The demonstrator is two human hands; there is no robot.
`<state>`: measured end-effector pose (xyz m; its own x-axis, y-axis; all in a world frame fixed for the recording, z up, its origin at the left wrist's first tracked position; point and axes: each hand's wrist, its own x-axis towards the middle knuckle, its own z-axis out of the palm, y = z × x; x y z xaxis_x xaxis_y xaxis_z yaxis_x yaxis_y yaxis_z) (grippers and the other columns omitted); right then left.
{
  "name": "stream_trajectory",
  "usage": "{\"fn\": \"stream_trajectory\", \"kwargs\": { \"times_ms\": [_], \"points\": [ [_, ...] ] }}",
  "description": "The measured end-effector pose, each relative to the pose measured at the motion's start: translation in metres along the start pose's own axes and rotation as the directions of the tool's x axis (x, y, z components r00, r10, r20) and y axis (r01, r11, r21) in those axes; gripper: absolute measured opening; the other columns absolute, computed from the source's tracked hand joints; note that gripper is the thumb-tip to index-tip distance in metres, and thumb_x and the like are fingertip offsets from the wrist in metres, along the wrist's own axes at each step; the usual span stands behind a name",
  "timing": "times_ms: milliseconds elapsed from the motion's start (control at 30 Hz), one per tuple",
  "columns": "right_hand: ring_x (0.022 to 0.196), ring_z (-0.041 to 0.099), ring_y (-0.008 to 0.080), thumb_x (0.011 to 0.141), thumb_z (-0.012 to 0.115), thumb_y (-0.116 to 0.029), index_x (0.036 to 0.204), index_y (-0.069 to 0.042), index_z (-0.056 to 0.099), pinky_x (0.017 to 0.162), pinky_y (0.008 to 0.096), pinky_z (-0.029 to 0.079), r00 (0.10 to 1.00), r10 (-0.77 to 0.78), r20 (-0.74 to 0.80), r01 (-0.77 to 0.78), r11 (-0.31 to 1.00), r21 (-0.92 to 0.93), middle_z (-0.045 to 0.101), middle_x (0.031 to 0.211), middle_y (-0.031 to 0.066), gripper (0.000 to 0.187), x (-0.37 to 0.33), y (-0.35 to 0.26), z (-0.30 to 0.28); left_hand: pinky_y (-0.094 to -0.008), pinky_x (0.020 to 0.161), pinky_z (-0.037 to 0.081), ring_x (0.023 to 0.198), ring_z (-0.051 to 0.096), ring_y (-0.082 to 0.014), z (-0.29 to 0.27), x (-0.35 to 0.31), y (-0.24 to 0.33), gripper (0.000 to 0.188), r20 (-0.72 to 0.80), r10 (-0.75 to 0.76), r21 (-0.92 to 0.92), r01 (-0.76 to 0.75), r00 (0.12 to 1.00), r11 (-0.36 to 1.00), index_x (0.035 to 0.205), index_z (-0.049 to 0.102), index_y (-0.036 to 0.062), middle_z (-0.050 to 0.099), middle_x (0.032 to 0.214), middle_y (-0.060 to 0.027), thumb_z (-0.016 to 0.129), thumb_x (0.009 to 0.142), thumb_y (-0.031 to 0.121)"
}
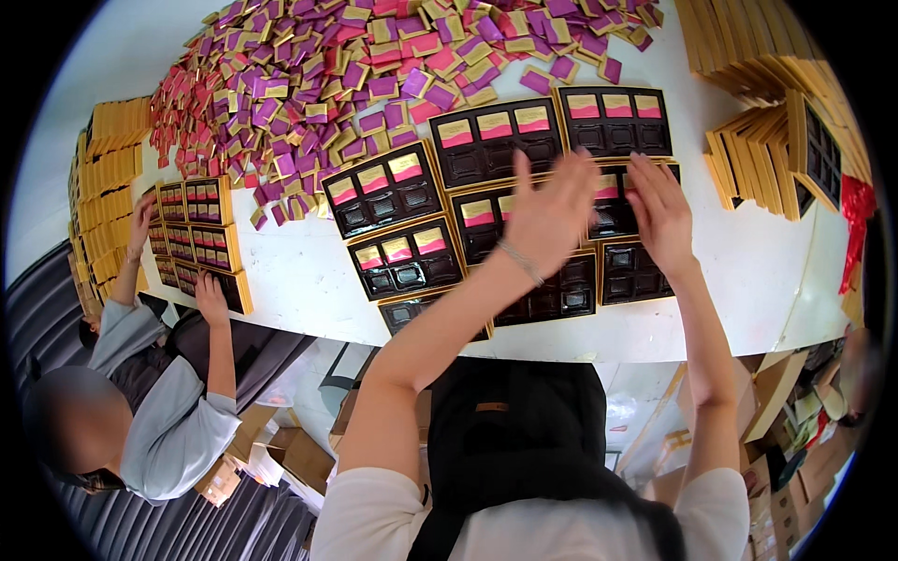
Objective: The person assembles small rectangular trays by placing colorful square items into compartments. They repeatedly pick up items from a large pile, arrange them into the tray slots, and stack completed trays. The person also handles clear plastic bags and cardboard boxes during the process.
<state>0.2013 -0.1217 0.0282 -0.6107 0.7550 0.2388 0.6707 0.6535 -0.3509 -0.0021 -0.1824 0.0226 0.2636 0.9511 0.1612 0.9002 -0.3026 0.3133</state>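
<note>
Several dark trays with gold rims, such as the upper-left box (379, 208) and the upper-middle box (500, 162), lie in a block before me. Gold-and-pink wrapped chocolates (456, 133) fill the far row of several of them. My left hand (557, 213) hovers over the middle of the block, slightly blurred, fingers apart and nothing visible in it. Just to its right, my right hand (664, 210) is at the right-middle box (613, 224), fingers stretched and thumb apart; its palm side is hidden. Dark compartments show in the lower-right box (629, 282).
A wide heap of purple, red and gold wrapped squares (374, 61) covers the far table. Stacked gold-edged boxes (758, 42) and a leaning row (762, 159) stand right, near red ribbon (856, 220). At left, a co-worker's hand (211, 297) touches similar filled boxes (245, 290).
</note>
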Motion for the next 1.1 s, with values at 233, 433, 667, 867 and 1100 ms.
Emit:
{"fn": "stream_trajectory", "kwargs": {
  "times_ms": [233, 433, 667, 867, 1100],
  "points": [
    [0.086, 0.063, 0.0313, 0.077, 0.063, -0.004, 0.093, -0.004, 0.062, 0.074, 0.0404, 0.052, 0.985, -0.092, -0.144, 0.121, 0.971, 0.205, 0.062, 0.09, 0.0104, 0.017, 0.16, -0.057, 0.066, -0.0418, 0.082, 0.053, 0.098, 0.063, -0.0304, -0.069, 0.024, -0.193, 0.031, 0.245, -0.504, 0.139, 0.484, 0.828, 0.864, 0.105, 0.069, 0.0104, 0.065, 0.103, -0.0121, 0.071, 0.074, 0.012],
    [0.094, 0.061, 0.0317, 0.075, 0.06, -0.008, 0.093, -0.002, 0.062, 0.081, 0.0394, 0.051, 0.909, -0.413, -0.053, 0.414, 0.91, -0.004, 0.061, 0.092, 0.011, 0.019, 0.24, -0.055, 0.141, -0.0417, 0.082, 0.053, 0.103, 0.059, -0.0308, -0.05, 0.029, -0.202, 0.031, 0.221, -0.238, 0.18, 0.2, 0.946, 0.963, 0.1, 0.064, 0.0059, 0.059, 0.103, -0.0111, 0.074, 0.072, 0.011],
    [0.082, 0.066, 0.0231, 0.089, 0.06, -0.013, 0.107, 0.001, 0.062, 0.072, 0.0324, 0.056, 0.992, 0.059, 0.108, -0.102, 0.885, 0.453, 0.066, 0.097, 0.0104, 0.023, 0.229, -0.054, 0.131, -0.0426, 0.076, 0.053, 0.086, 0.065, -0.0302, -0.051, 0.026, -0.228, 0.026, 0.144, -0.166, 0.075, 0.157, 0.976, 0.985, 0.105, 0.066, 0.0079, 0.066, 0.094, -0.0124, 0.068, 0.081, 0.015],
    [0.083, 0.063, 0.0085, 0.094, 0.057, -0.011, 0.122, -0.008, 0.063, 0.071, 0.0229, 0.055, 0.912, 0.282, 0.298, -0.367, 0.235, 0.9, 0.064, 0.093, 0.0015, 0.028, 0.187, -0.044, 0.074, -0.0269, 0.071, 0.053, 0.074, 0.065, -0.0138, -0.058, 0.027, -0.216, 0.033, 0.13, -0.461, -0.63, 0.432, 0.878, 0.645, 0.117, 0.067, 0.0126, 0.069, 0.083, -0.0058, 0.066, 0.084, 0.01],
    [0.078, 0.064, 0.0289, 0.088, 0.062, -0.009, 0.103, -0.004, 0.064, 0.071, 0.0349, 0.052, 0.924, 0.379, -0.06, -0.358, 0.907, 0.221, 0.068, 0.084, 0.0117, 0.016, 0.039, 0.029, -0.016, -0.0241, 0.071, 0.053, 0.082, 0.065, -0.0117, -0.058, 0.017, -0.085, 0.026, 0.288, -0.41, -0.839, 0.435, 0.865, 0.328, 0.111, 0.058, 0.0003, 0.066, 0.088, -0.0054, 0.061, 0.086, -0.005]
  ]
}}
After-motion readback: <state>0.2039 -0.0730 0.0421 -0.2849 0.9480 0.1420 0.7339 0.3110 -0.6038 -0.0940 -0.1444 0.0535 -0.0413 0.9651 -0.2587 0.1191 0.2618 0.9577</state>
